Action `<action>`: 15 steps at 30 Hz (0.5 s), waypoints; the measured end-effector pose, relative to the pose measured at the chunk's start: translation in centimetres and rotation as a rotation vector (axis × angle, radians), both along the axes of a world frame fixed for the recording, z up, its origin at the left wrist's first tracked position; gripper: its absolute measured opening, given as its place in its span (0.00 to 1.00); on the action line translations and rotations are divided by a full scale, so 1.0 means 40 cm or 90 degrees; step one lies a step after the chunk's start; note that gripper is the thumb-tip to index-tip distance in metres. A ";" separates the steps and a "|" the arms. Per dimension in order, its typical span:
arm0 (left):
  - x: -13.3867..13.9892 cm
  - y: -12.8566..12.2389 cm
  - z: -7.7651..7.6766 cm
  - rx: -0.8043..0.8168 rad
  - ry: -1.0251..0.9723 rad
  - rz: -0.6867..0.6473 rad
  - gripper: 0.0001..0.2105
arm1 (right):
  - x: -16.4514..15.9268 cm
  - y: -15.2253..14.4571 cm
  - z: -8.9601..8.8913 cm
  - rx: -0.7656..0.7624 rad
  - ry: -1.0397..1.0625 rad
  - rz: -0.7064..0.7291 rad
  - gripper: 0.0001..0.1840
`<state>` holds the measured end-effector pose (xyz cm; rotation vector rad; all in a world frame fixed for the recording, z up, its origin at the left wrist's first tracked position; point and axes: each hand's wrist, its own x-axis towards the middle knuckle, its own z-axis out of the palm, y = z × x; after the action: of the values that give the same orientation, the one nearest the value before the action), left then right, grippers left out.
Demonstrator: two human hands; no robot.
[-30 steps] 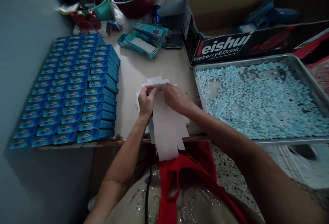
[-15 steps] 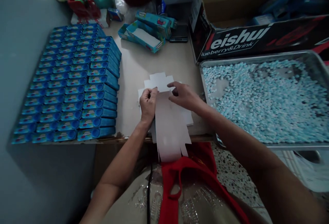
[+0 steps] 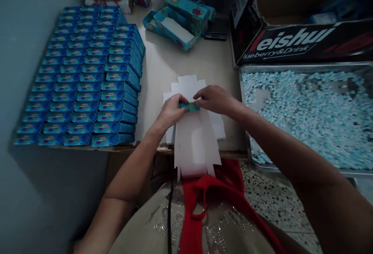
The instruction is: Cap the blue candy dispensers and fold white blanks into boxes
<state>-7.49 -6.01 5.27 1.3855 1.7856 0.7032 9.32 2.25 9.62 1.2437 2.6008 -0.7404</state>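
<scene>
A partly folded white cardboard box blank (image 3: pixel 189 137) lies in front of me, its near end hanging over the table edge against the red cloth. Its far end flap (image 3: pixel 190 107) is folded up, showing a green-blue printed face. My left hand (image 3: pixel 171 111) is closed on the left end of this flap, thumb on the near side. At the flap's right end, my right hand (image 3: pixel 215 98) grips with bent fingers and thumb. Beneath it are more flat white blanks (image 3: pixel 189 85), stepped at their edges.
Rows of blue boxes (image 3: pixel 87 77) are packed together on the left. Open printed trays (image 3: pixel 177 28) lie at the back. On the right, a metal tray (image 3: pixel 244 102) holds pale blue and white pieces, with a large black carton (image 3: pixel 291 44) behind it.
The far end flap has come upright, so its printed face now shows. My left hand has turned inward along it, and my right hand has closed on its right end. The camera view has shifted slightly.
</scene>
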 end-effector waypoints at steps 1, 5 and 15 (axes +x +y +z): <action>0.003 0.007 0.005 -0.005 0.037 -0.007 0.10 | -0.014 0.000 0.000 0.027 -0.043 0.021 0.20; 0.028 0.035 -0.009 0.023 0.065 0.062 0.17 | -0.070 0.001 -0.015 0.122 -0.114 0.140 0.14; -0.012 -0.020 -0.083 0.174 -0.138 0.156 0.18 | -0.126 0.011 -0.108 0.114 -0.009 0.233 0.04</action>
<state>-7.95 -6.83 1.97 1.2158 1.7477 1.2201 4.27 2.70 5.31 0.7664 2.8166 -0.4365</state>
